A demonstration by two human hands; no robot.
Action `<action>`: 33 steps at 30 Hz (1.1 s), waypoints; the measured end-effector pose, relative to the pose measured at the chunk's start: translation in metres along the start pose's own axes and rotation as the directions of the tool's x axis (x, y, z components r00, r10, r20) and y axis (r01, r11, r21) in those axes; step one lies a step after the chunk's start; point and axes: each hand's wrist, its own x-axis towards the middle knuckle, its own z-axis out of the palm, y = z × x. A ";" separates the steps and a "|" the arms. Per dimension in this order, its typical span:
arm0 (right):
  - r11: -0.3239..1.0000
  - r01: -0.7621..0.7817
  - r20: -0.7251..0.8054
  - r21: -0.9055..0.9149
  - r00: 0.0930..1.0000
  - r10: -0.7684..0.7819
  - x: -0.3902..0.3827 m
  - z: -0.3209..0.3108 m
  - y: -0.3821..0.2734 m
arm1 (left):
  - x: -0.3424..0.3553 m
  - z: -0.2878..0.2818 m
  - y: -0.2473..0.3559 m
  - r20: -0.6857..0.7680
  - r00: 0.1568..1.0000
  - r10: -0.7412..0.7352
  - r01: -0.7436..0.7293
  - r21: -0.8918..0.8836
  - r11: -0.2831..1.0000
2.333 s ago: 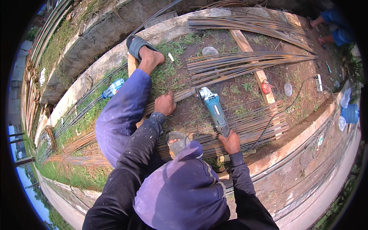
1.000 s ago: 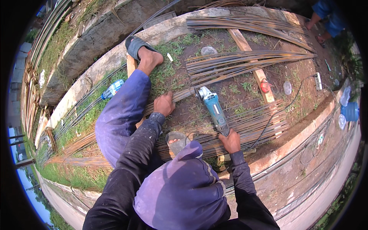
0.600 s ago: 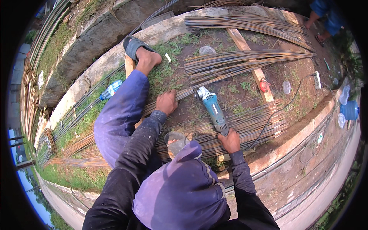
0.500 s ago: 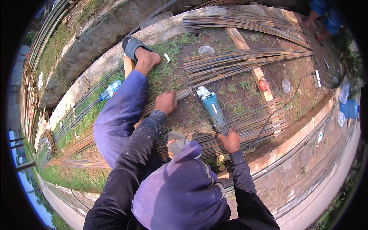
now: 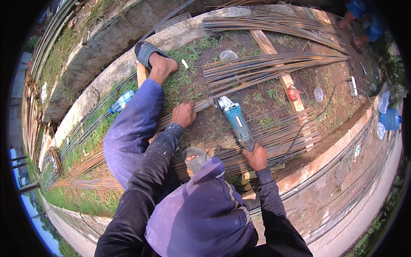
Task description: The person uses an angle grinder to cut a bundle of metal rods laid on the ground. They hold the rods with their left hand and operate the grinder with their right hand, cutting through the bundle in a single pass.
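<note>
My left hand (image 5: 183,115) is closed on a narrow bundle of rusty steel rods (image 5: 203,104), beside my bent leg in blue trousers. In my right hand (image 5: 255,157) is a teal angle grinder (image 5: 236,124), held by its rear body, with its head and disc at the right part of that bundle, where it crosses toward longer rods (image 5: 239,70). Whether the disc touches the metal I cannot tell. A black cord runs from the grinder. More rods (image 5: 278,137) lie under my right hand, and my sandalled foot (image 5: 192,157) is among them.
Timber battens (image 5: 263,43) support rod bundles. A red object (image 5: 293,94), power strip (image 5: 352,85), water jug (image 5: 388,121) and plastic bottle (image 5: 121,102) lie around. A concrete edge (image 5: 102,77) borders the grass. Another person's legs (image 5: 364,23) are at top right.
The scene has shifted slightly up and left in the picture since the earlier frames. My hands, the grinder and the held rods keep almost the same positions relative to one another.
</note>
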 end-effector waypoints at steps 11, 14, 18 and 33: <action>0.999 -0.006 -0.001 0.036 1.000 0.006 -0.001 -0.004 -0.002 | 0.000 -0.008 0.005 0.039 0.999 -0.009 0.010 -0.025 1.000; 0.999 -0.021 0.006 0.039 1.000 0.021 0.000 -0.002 0.000 | -0.001 -0.009 0.005 0.037 0.999 -0.009 0.011 -0.034 0.999; 1.000 -0.026 0.001 0.017 1.000 0.026 0.000 -0.003 0.000 | 0.001 -0.011 0.009 0.077 0.995 -0.060 0.060 -0.009 0.998; 0.999 -0.028 0.000 0.028 1.000 0.028 -0.009 0.001 0.000 | -0.007 -0.006 0.007 0.019 1.000 -0.011 0.011 -0.025 1.000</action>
